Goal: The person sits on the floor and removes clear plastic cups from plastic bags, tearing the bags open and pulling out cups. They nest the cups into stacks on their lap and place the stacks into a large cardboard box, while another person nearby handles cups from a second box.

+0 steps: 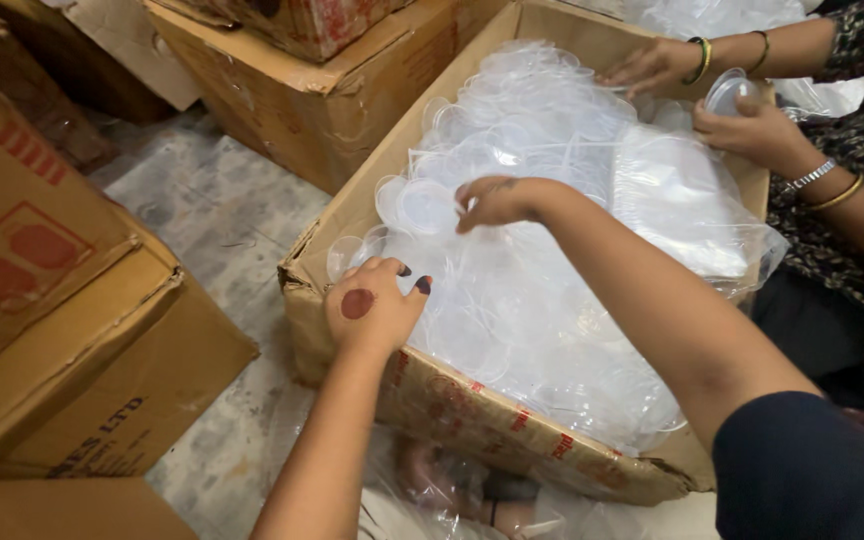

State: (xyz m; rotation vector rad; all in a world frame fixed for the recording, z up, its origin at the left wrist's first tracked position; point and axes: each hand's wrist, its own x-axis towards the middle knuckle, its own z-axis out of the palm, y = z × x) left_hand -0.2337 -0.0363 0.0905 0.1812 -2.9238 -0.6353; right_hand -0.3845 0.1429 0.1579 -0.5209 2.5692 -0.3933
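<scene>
Two hands of the person are reaching into a big open cardboard box [432, 400] that is full of clear plastic lids [512, 200]. The left hand [374, 305] is lying at the near left corner of the box, palm down, with the fingers bent narrow over the lids at the edge; I cannot tell if it is really holding one. The right hand [497, 200] is stretching further in, over the middle of the heap, and its fingers are curling down and pinching the rim of one round lid [424, 205]. The lids are lying loose, piled one on another, and some are inside a thin clear bag [697, 210] on the right side.

At the far right corner, a co-worker's hands [752, 130] with bangles are holding one small clear lid [730, 93] above the box. More brown cartons [62, 330] are standing on the floor around.
</scene>
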